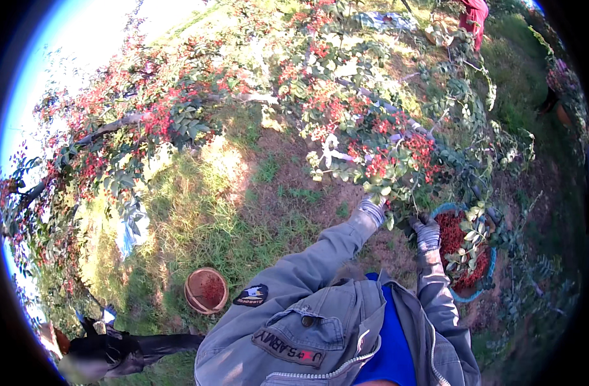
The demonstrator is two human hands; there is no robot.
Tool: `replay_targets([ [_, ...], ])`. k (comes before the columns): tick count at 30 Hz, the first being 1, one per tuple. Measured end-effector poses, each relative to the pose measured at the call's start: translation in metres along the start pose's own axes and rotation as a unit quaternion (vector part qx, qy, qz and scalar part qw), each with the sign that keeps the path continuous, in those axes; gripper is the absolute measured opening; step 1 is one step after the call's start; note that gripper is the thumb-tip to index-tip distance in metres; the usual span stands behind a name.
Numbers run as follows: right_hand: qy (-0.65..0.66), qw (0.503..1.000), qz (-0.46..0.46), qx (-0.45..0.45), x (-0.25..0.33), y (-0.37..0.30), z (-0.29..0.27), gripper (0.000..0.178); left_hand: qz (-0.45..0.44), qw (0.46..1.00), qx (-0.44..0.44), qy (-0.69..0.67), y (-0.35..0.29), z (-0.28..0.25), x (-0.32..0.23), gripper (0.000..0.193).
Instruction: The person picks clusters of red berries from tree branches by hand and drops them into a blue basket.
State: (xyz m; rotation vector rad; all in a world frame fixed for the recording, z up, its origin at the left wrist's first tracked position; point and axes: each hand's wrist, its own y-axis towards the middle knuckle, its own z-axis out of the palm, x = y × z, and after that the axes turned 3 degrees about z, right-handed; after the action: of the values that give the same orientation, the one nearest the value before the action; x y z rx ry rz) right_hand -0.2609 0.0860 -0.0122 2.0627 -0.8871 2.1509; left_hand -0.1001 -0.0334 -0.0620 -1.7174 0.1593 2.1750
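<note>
My left hand (pixel 372 210), in a pale striped glove, reaches up into the leaves under a cluster of red berries (pixel 379 166). Leaves cover its fingers. Close by on the right is my right hand (pixel 425 231), gloved with a dark palm side. Its fingers are curled beside a thin leafy stem, and what they hold, if anything, cannot be made out. Just right of that hand is a blue-rimmed basket (pixel 463 298) filled with red berry clusters (pixel 450 233). A leafy twig (pixel 472 239) hangs over it.
A smaller wicker basket (pixel 189 297) with some red berries stands on the grass at left. Long berry-laden branches (pixel 114 123) arch across in front. A person in dark clothing (pixel 114 354) is at lower left, another in red (pixel 474 19) at far right. A bluish-white bag (pixel 132 230) hangs left.
</note>
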Motion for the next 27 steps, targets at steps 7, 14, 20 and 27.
replay_targets([
  [7,0.031,0.999,-0.015,-0.041,0.003,-0.007,-0.008,0.034,-0.181,0.958,-0.009,-0.221,-0.031,-0.01,-0.025,0.022],
  [14,0.074,0.997,0.035,-0.001,-0.001,-0.005,-0.005,0.029,-0.178,0.984,0.002,-0.03,-0.066,-0.074,-0.007,0.017],
  [20,0.071,0.997,0.03,-0.012,-0.002,-0.004,-0.003,0.018,-0.223,0.942,-0.023,-0.25,-0.045,-0.056,-0.009,0.019],
  [27,0.04,0.999,0.027,-0.021,0.006,-0.013,-0.003,0.024,-0.259,0.937,-0.062,-0.227,-0.028,-0.036,-0.016,0.029],
])
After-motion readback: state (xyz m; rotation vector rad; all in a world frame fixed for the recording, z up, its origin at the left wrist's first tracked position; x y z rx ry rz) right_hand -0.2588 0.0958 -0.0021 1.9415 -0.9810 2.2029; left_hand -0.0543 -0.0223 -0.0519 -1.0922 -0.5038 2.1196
